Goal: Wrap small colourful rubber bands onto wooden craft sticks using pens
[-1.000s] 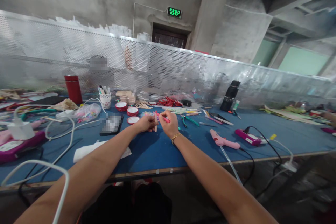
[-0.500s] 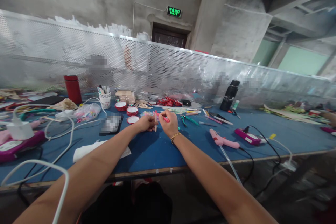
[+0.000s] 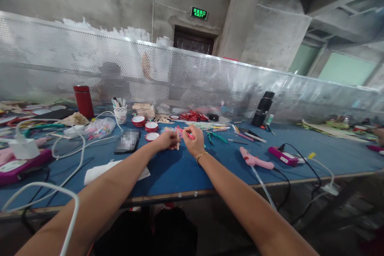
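Observation:
Over the middle of the blue table (image 3: 168, 178), my left hand (image 3: 168, 141) is closed on a flat wooden craft stick (image 3: 178, 144), held upright. The stick's upper end looks red. My right hand (image 3: 194, 140), with a bracelet at the wrist, grips a red marker (image 3: 191, 136) close to the stick's upper part. Whether the tip touches the wood is too small to tell. Small colourful pieces (image 3: 169, 129) lie just behind my left hand. Round red-and-white tins (image 3: 151, 127) stand to its left, and green-handled pliers (image 3: 220, 138) lie to the right of my right hand.
A pink glue gun (image 3: 255, 161) and a purple device (image 3: 282, 156) with cables lie at right. A black bottle (image 3: 263, 110) and a red flask (image 3: 83, 102) stand near the mesh partition (image 3: 192, 80). White cables (image 3: 78, 168) loop at left, near a white roll (image 3: 99, 173) and a pen cup (image 3: 120, 115).
Both hands keep nearly the same place and hold. The red marker has shifted very slightly beside the stick. At the far right edge, another person's hand now shows near the table.

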Demonstrator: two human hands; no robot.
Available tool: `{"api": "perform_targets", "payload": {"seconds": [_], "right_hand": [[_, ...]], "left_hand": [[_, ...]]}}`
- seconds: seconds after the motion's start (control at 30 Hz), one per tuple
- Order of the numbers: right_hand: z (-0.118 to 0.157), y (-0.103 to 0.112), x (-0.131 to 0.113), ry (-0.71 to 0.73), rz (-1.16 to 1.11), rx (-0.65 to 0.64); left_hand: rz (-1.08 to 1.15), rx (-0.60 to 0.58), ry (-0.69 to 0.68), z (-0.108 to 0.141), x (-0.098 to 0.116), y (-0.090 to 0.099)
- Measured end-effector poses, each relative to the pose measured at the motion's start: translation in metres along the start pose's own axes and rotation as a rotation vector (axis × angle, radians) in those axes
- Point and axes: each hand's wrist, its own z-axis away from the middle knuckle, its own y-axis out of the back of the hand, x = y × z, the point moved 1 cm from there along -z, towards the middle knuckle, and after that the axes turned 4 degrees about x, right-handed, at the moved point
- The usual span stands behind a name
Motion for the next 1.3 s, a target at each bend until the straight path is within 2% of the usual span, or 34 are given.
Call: {"api": "perform_targets", "payload": {"seconds": [0.47,1.1,1.3], "right_hand": [[0.0008,-0.0020,-0.0010,-0.015,-0.031,-0.058],[0.0004,-0.0006,0.0029,-0.024,0.021,0.013],[0.0010,-0.0011,-0.0002,-0.003,-0.012,-0.030]], "left_hand": [[0.019,-0.008,-0.009,0.0002,-0.0004,0.0004],[0.000,0.004,0.006,0.0041,0.0039,-0.0003],[-0.001,0.012,0.014,0.0053,0.0051,-0.0007]]}}
